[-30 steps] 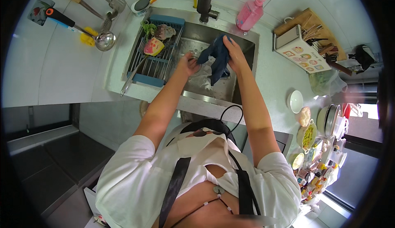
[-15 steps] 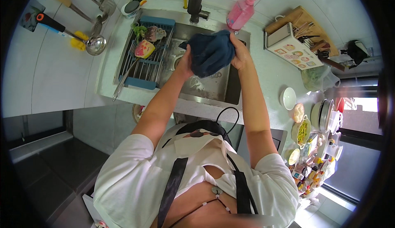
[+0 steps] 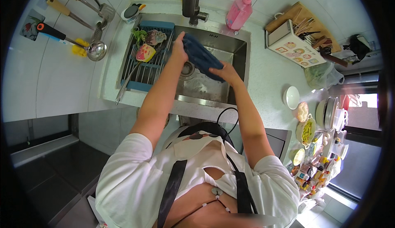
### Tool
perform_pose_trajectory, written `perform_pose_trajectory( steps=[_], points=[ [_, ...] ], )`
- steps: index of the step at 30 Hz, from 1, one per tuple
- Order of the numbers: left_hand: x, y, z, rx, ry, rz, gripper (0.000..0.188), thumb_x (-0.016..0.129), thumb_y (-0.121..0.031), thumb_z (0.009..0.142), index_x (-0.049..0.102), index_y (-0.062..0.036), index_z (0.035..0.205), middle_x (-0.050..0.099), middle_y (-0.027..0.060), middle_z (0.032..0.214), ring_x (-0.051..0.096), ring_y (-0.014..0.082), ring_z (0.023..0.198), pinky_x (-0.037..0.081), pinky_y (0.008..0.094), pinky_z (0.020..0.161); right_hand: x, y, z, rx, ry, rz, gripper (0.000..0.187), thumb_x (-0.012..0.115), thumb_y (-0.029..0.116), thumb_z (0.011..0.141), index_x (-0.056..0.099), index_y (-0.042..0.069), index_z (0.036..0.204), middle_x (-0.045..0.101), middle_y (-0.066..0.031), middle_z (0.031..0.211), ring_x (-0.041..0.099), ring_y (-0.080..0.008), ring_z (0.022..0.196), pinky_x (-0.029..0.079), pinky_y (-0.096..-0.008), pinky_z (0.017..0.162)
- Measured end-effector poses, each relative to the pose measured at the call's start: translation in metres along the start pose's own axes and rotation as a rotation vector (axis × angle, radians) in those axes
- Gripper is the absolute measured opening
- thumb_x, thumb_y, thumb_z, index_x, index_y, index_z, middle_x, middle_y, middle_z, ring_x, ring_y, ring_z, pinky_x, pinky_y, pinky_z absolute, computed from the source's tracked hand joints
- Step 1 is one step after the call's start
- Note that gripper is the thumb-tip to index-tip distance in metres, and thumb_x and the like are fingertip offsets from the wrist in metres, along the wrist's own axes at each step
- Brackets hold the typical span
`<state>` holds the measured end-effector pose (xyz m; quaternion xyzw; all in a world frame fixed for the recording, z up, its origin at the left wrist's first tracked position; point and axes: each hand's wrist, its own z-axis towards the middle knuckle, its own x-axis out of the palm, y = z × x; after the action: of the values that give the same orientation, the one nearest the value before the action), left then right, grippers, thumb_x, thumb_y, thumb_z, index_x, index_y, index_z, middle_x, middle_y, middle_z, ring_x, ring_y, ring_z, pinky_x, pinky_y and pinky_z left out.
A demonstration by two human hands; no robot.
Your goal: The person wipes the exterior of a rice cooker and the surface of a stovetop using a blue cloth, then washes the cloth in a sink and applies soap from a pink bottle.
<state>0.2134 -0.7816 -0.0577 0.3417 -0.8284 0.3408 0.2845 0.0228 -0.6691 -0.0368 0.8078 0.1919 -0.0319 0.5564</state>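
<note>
A dark blue cloth [image 3: 200,56] stretches slantwise over the steel sink [image 3: 242,59], folded into a long narrow shape. My left hand [image 3: 179,49] is closed on its upper left end, close to the drying rack. At the lower right end, my right hand [image 3: 224,71] grips it with the thumb on top. Below the cloth, the drain [image 3: 187,68] and the wet sink bottom are partly visible. The black faucet [image 3: 191,5] stands behind the cloth.
A blue-ended drying rack [image 3: 140,85] spans the sink's left side, holding sponges [image 3: 145,53] and greens. A pink soap bottle [image 3: 239,14] stands behind the sink. Utensils such as a ladle [image 3: 97,51] hang on the left wall. A knife holder [image 3: 294,47] and bowls [image 3: 291,97] stand at right.
The cloth has gone from a spread bundle to a narrow slanted fold. My left hand has moved up and left; my right hand has come down and inward.
</note>
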Motion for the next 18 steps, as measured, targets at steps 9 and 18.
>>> perform_pose_trajectory(
  steps=[9,18],
  points=[
    [-0.078,0.045,0.043,-0.082,-0.117,0.013,0.035,0.047,-0.034,0.086,0.055,-0.0037,0.103,0.061,0.0108,0.102,0.06,0.0284,0.091,0.047,0.0454,0.081,0.016,0.057,0.017,-0.231,-0.035,0.582,0.035,0.068,0.017,0.076,0.054,0.003,0.106,0.058,-0.003,0.093,0.054,-0.0099,0.08,0.044,-0.0245,0.071],
    [-0.026,0.04,-0.039,-0.149,0.459,-0.098,0.056,0.04,-0.052,0.087,0.051,-0.0059,0.118,0.054,0.0123,0.117,0.054,0.0288,0.104,0.043,0.0448,0.089,-0.004,0.057,0.035,-0.232,-0.363,0.751,0.04,0.062,0.001,0.074,0.05,0.005,0.112,0.056,-0.0099,0.098,0.056,-0.017,0.088,0.046,-0.0286,0.076]
  ],
)
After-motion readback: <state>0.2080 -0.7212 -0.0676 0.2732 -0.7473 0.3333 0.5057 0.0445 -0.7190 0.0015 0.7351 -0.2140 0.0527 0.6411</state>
